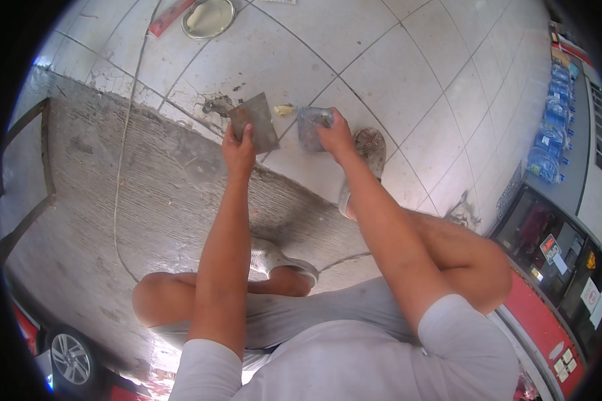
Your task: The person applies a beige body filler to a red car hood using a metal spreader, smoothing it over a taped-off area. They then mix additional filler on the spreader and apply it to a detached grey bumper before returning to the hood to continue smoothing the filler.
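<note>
My left hand (239, 148) is closed on a flat, square, grey-brown metal plate (259, 123), thumb on top, tilted over the edge of the white tiles. To its right, my right hand (339, 137) grips a squarish, grey, glossy block-like piece (309, 130) held low over the tile; its exact kind is unclear. A dab of pale yellow paste (284, 110) lies on the tile between the two pieces. Left of the plate, the tile corner (219, 105) is broken and dark.
A round lid (208, 18) with cream paste lies at the far left beside a red strip (170, 17). A thin cable (124, 147) crosses the rough concrete (160, 200). My shoes (370, 154) flank the work. Large blue water bottles (552, 127) line the right side.
</note>
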Tool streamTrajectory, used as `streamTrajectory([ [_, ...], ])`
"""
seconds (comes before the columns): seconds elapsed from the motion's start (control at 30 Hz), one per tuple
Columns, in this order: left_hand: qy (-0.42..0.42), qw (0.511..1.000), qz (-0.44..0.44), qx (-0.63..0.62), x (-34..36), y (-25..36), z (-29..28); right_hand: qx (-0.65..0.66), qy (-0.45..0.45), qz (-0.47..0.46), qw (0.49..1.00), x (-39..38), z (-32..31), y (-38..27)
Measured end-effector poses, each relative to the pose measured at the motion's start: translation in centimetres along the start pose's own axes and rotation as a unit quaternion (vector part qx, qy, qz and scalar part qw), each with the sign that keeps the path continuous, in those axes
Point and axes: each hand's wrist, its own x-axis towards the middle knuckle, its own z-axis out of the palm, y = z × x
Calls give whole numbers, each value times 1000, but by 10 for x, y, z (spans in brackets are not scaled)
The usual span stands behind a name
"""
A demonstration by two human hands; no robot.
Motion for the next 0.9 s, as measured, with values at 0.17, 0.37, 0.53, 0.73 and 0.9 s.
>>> streamTrajectory([
  [0.17, 1, 1000, 2, -9, 5, -14, 4, 20, -11, -1, 1000, 6, 4, 1],
  [0.37, 1, 1000, -11, -3, 5, -16, 7, 3, -45, -13, 999, 17, 8, -2],
  [0.53, 11, 997, 2, 73, 6, -17, 8, -5, -1, -50, 999, 23, 21, 1],
  [0.73, -3, 997, 20, 71, 5, -21, 5, -19, -77, -51, 996, 7, 17, -30],
  [0.9, -20, 992, -54, -111, 0, -10, 11, -20, -110, -149, 982, -22, 15, -61],
])
